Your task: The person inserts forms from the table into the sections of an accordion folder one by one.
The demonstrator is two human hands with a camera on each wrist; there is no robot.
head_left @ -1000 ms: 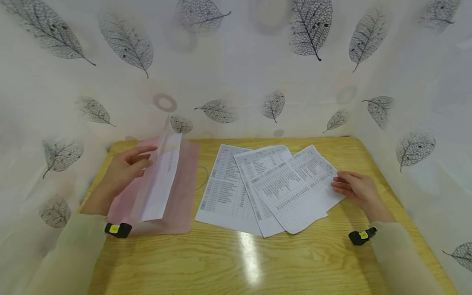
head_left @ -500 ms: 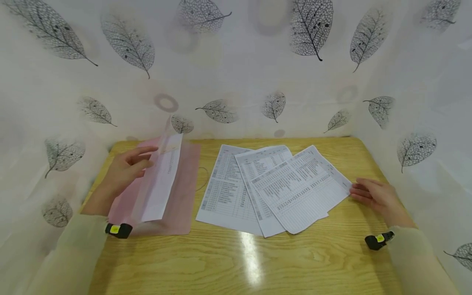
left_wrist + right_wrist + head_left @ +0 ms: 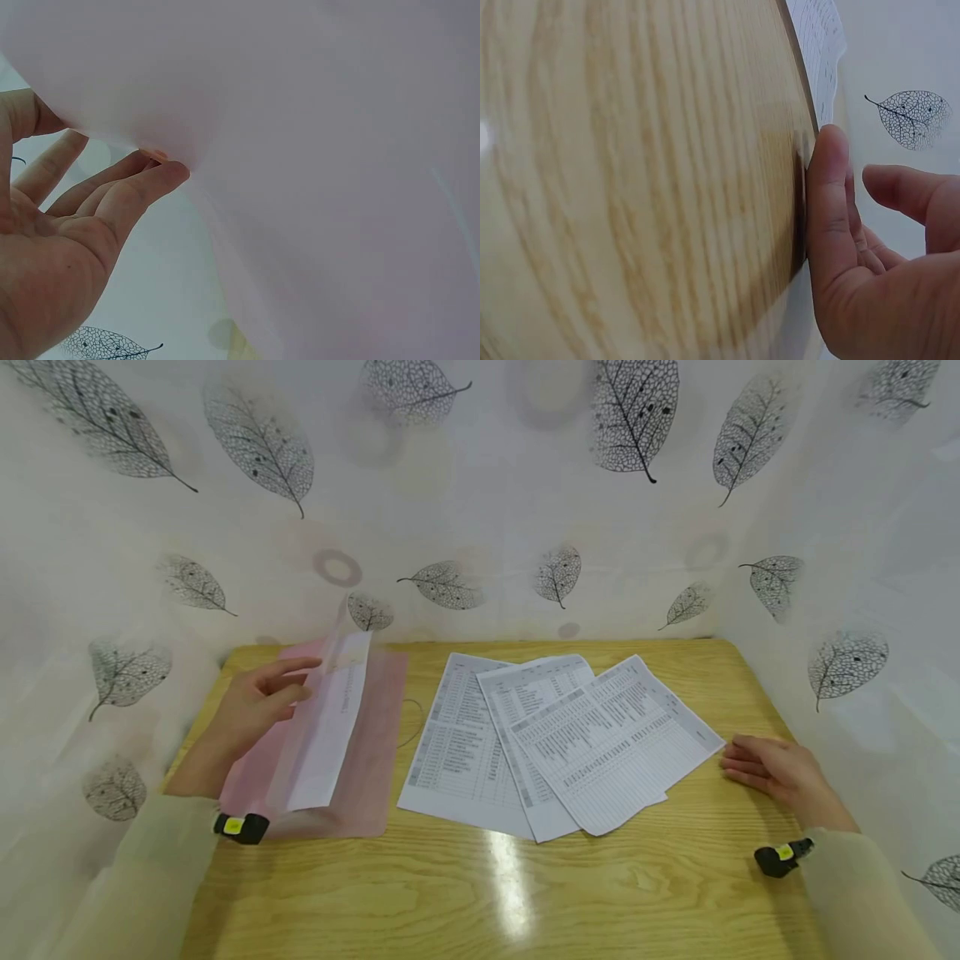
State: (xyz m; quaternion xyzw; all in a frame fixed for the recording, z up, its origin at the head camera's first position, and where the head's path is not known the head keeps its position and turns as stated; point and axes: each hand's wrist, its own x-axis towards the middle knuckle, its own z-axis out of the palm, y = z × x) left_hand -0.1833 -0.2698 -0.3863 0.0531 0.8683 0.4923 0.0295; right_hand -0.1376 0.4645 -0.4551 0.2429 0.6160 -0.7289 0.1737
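Observation:
A translucent pink folder [image 3: 375, 752] lies on the left of the table with its cover lifted. My left hand [image 3: 255, 702] pinches the cover's edge; in the left wrist view the fingertips [image 3: 176, 172] close on the pink film. Inside the folder a white sheet [image 3: 330, 735] stands tilted up with the cover. Three printed sheets are fanned out and overlapping: the left sheet [image 3: 457, 743], the middle sheet [image 3: 555, 672] and the top right sheet [image 3: 622, 743]. My right hand [image 3: 776, 772] rests by the right sheet's corner, thumb apart from fingers; whether it touches the paper, I cannot tell.
The wood-grain table [image 3: 420, 893] reaches back to a white curtain [image 3: 480, 510] printed with dark leaves, which also hangs at both sides. A thin curved line or loop [image 3: 412, 722] lies between the folder and the papers.
My right hand has slid right, off the side of the top right sheet, and that sheet's corner now shows uncovered. The left hand and the folder have stayed put.

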